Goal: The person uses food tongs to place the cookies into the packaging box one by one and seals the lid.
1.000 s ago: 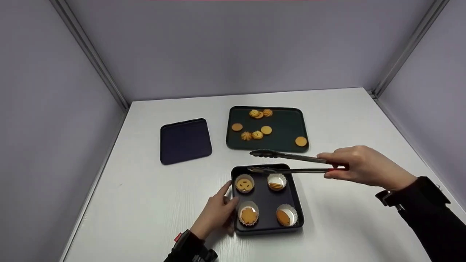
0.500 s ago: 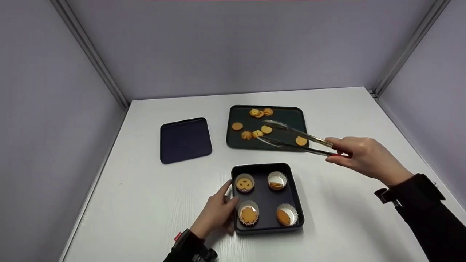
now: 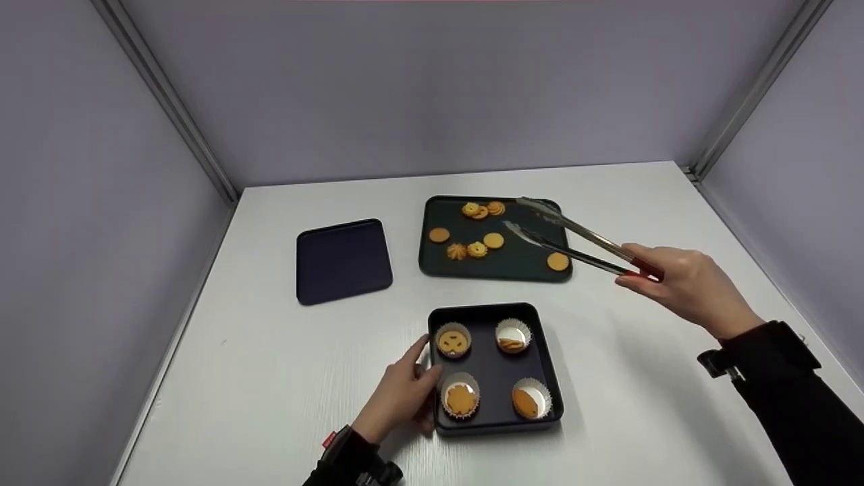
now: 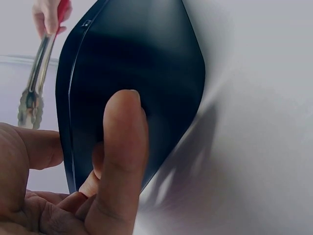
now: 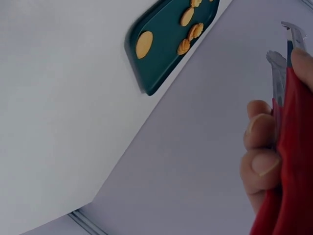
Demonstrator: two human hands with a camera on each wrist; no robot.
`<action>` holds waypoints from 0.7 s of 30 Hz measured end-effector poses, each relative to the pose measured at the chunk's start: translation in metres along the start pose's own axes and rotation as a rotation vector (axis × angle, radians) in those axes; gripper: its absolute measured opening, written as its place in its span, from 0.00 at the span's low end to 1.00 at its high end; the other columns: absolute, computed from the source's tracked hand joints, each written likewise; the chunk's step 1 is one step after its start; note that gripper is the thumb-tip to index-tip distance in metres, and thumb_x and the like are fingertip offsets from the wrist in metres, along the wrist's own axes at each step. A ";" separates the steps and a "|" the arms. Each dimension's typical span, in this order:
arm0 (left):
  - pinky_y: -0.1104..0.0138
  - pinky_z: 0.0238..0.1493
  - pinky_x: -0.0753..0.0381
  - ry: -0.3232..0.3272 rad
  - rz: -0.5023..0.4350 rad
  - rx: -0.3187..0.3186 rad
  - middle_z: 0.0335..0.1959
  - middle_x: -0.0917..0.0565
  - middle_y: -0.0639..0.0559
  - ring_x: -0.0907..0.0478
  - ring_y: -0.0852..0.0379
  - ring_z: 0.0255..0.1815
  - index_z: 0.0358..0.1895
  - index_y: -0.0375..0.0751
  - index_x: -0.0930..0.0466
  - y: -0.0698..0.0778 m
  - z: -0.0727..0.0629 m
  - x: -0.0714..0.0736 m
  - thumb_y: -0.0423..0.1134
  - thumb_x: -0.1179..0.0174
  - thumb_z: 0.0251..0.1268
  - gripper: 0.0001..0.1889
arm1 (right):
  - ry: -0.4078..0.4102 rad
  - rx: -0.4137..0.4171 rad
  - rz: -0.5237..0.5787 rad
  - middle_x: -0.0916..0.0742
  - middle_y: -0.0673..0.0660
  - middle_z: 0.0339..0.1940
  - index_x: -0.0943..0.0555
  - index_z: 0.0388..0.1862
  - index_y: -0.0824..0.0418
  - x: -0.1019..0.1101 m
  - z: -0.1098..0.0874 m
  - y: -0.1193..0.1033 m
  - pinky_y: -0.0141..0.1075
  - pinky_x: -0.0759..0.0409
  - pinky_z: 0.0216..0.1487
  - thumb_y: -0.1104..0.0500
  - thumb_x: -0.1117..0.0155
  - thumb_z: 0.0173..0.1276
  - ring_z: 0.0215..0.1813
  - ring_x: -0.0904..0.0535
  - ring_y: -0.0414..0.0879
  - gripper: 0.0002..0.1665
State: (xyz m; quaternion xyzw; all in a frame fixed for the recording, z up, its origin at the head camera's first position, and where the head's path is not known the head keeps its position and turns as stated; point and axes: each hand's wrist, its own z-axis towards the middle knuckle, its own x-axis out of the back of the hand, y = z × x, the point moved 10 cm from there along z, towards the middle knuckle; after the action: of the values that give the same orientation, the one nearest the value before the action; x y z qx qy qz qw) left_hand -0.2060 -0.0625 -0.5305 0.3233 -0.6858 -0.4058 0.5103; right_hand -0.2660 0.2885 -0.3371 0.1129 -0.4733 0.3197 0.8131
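My right hand (image 3: 695, 287) grips red-handled metal tongs (image 3: 580, 233). Their arms are spread, with nothing between the tips, which overlap the right part of a dark green tray (image 3: 499, 265) in the head view. The right wrist view shows fingers curled round the red handles (image 5: 296, 161). My left hand (image 3: 403, 391) holds the left wall of a deep dark square pan (image 3: 496, 412), thumb at the rim and fingers along the outside. Inside the pan stand several paper cups; one cup (image 3: 453, 340) has a round face-like cookie, another cup (image 3: 460, 396) a flower-shaped one.
On the green tray lie several cookies, among them a round cookie (image 3: 557, 262) near its right front corner and a star-shaped cookie (image 3: 457, 252). A dark blue tray (image 3: 344, 262) sits to the left. Pale walls (image 3: 432, 88) enclose the white table (image 3: 270, 378).
The right hand has carried the tongs up and away from over the pan, then rightward across the green tray. The left hand and the pan have stayed put.
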 end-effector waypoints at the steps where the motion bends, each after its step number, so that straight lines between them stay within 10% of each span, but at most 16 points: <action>1: 0.63 0.30 0.24 0.000 0.000 0.001 0.22 0.22 0.56 0.28 0.61 0.18 0.81 0.37 0.45 0.000 0.000 0.000 0.45 0.43 0.76 0.36 | 0.004 -0.005 -0.006 0.19 0.43 0.24 0.15 0.51 0.53 0.000 -0.001 0.002 0.30 0.30 0.27 0.60 0.16 0.51 0.25 0.28 0.35 0.27; 21: 0.65 0.27 0.24 0.002 -0.016 0.004 0.22 0.23 0.56 0.28 0.62 0.17 0.81 0.37 0.45 0.001 0.000 0.000 0.44 0.42 0.76 0.36 | 0.024 -0.182 -0.055 0.24 0.45 0.19 0.17 0.40 0.56 -0.012 -0.020 0.051 0.39 0.31 0.26 0.57 0.20 0.58 0.22 0.32 0.40 0.16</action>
State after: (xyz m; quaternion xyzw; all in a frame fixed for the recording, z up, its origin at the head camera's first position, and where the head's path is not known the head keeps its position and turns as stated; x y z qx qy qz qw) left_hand -0.2065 -0.0622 -0.5297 0.3301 -0.6837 -0.4081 0.5070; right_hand -0.2885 0.3327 -0.3636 0.0475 -0.4872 0.2540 0.8342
